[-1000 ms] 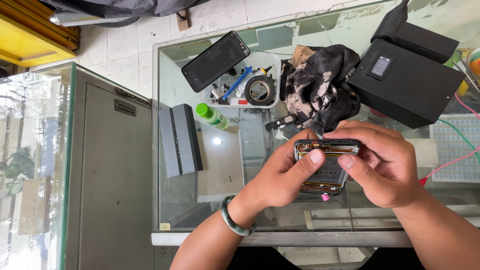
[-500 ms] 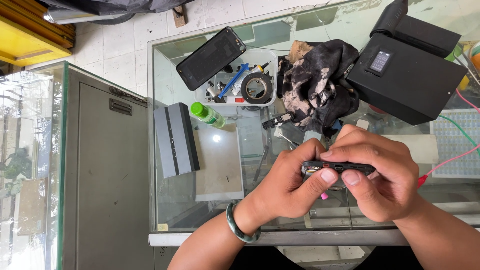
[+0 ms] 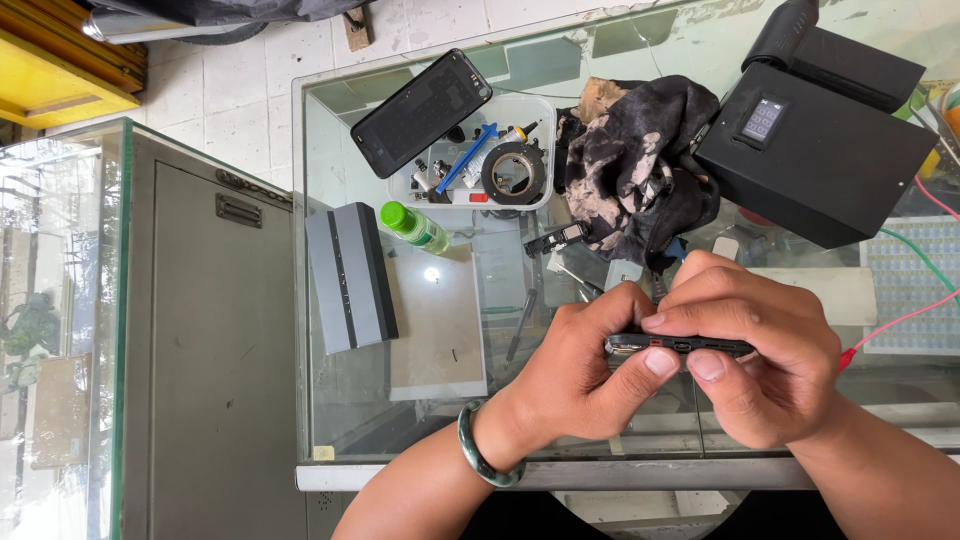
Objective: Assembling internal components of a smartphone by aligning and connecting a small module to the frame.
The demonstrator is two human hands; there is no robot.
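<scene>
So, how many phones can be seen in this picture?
2. One phone is held edge-on between the left hand and the right hand. A dark phone body lies on the white tray. Others may be hidden.

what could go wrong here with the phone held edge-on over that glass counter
The slim dark phone is pinched only by fingertips of the left hand and right hand above the glass counter, so a slip could drop it onto glass. Pressing its edge might also flex it.
</scene>
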